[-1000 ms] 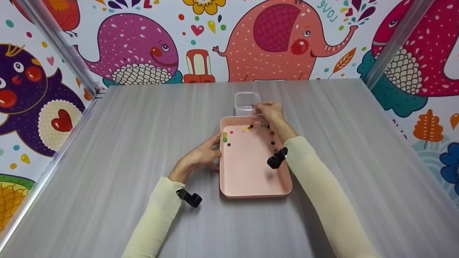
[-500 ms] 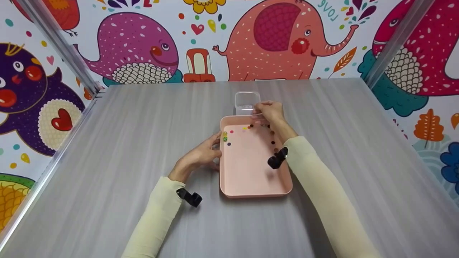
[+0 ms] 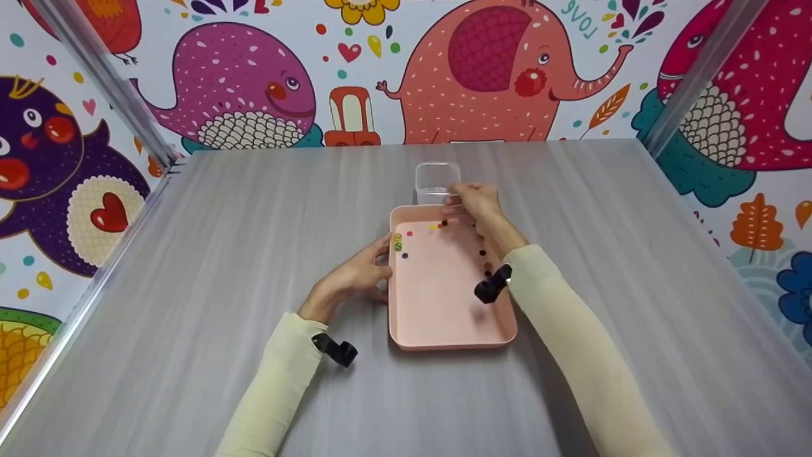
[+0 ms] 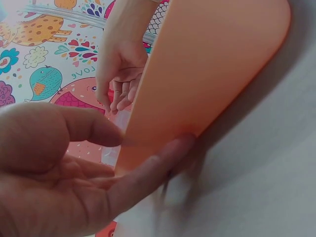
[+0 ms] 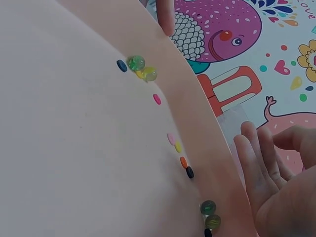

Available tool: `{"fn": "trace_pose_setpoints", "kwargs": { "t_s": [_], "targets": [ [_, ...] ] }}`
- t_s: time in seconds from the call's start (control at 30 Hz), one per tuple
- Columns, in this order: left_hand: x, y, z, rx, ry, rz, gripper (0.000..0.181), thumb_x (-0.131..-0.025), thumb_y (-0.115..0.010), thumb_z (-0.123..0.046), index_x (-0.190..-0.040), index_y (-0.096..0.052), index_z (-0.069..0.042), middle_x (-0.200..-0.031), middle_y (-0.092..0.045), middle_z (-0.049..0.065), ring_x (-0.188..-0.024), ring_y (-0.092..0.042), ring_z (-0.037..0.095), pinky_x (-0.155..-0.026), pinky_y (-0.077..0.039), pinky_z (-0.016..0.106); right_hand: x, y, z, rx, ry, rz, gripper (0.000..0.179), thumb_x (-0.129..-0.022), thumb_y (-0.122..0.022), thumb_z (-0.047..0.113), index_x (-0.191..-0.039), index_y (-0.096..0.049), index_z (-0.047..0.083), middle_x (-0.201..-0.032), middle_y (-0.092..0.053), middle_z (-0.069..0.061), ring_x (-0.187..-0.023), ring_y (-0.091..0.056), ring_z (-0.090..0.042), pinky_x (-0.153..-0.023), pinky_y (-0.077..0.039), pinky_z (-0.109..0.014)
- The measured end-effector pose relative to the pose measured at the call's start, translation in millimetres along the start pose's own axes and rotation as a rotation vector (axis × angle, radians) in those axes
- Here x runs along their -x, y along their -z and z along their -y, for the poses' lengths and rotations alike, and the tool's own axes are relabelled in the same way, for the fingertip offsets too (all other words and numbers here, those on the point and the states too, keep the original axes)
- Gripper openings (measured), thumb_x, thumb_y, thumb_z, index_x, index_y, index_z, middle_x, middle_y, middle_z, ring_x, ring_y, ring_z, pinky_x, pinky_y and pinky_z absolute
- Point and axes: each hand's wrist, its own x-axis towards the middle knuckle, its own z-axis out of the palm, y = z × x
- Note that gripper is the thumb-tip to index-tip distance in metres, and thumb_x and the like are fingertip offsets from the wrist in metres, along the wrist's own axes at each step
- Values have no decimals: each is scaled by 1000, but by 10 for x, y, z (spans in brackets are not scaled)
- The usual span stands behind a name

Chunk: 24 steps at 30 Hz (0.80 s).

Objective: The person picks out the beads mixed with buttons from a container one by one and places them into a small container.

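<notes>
A shallow pink tray [image 3: 438, 285] lies on the table. My left hand [image 3: 355, 273] rests against the outside of its left wall, fingertips on the wall [image 4: 192, 69]. Past the far rim stands a small clear plastic container [image 3: 438, 181]. My right hand [image 3: 477, 200] is at that container's near right corner, fingers loosely bent and thumb close to a finger. I see nothing between them. Inside the tray lie a green marble [image 5: 136, 63], a dark blue button-like disc [image 5: 122, 65], a pink disc [image 5: 157, 98], an orange disc [image 5: 183, 162] and another green marble [image 5: 208, 207].
The grey wood-grain table [image 3: 254, 222] stretches out around the tray. Printed cartoon walls [image 3: 355, 63] and metal posts [image 3: 704, 76] border it at the back and sides. More dark discs [image 3: 483, 252] line the tray's right side.
My right hand has shifted slightly toward me, its wrist a little lower in the head view. The left hand, the tray and the clear container stay in place.
</notes>
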Motion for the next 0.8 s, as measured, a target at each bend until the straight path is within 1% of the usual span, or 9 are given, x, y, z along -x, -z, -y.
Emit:
{"fn": "trace_pose_setpoints", "kwargs": {
  "t_s": [0.1,0.23,0.37,0.43,0.5,0.67,0.8],
  "targets": [
    [5,0,8,-6,-9,-3,88,-98,-48,14,-176,-10,-1,-175,-26,32,-139,-55,45,-89,-68,55,21,-12,-20,-13,3,-2,34,-108,-63,17,-132,-70,-7,-79,-74,-1,-64,-76,-10,-61,-66,-24],
    [8,0,4,-14,-13,0,88,-99,-48,14,-176,-10,-2,-175,-27,32,-140,-54,46,-88,-68,56,52,-22,-37,-15,3,-2,37,-110,-61,20,-135,-69,-7,-80,-73,-1,-64,-75,-11,-64,-67,-25],
    [13,-6,-10,-19,-2,-7,88,-98,-48,14,-176,-11,-3,-175,-27,31,-134,-57,43,-81,-70,51,81,-45,-55,-51,-6,17,38,-111,-61,22,-134,-68,-8,-78,-74,-2,-62,-75,-11,-65,-68,-28],
    [8,-6,-7,-26,-2,-7,89,-97,-48,14,-176,-10,-2,-175,-27,31,-134,-57,42,-79,-70,49,96,-51,-76,-64,-8,29,40,-112,-61,23,-134,-67,-10,-78,-74,-2,-61,-75,-12,-65,-68,-28],
    [9,-4,-8,-40,1,-13,89,-97,-49,14,-176,-11,-2,-175,-28,31,-134,-57,42,-79,-70,48,113,-50,-106,-56,-4,36,43,-113,-60,25,-136,-66,-11,-80,-75,-3,-64,-76,-13,-65,-68,-28],
    [2,5,-2,-57,-1,-21,88,-97,-49,13,-176,-12,-2,-174,-28,32,-141,-53,45,-79,-70,47,134,-56,-164,-27,-7,38,40,-114,-60,29,-130,-70,-7,-87,-76,-6,-72,-78,-15,-67,-68,-28],
    [-1,8,3,-59,-12,-13,88,-96,-48,14,-175,-11,0,-174,-29,32,-146,-51,46,-81,-70,45,136,-74,-186,-26,-31,47,37,-113,-61,26,-127,-70,-6,-88,-75,-6,-71,-78,-14,-66,-68,-27]
  ]
}}
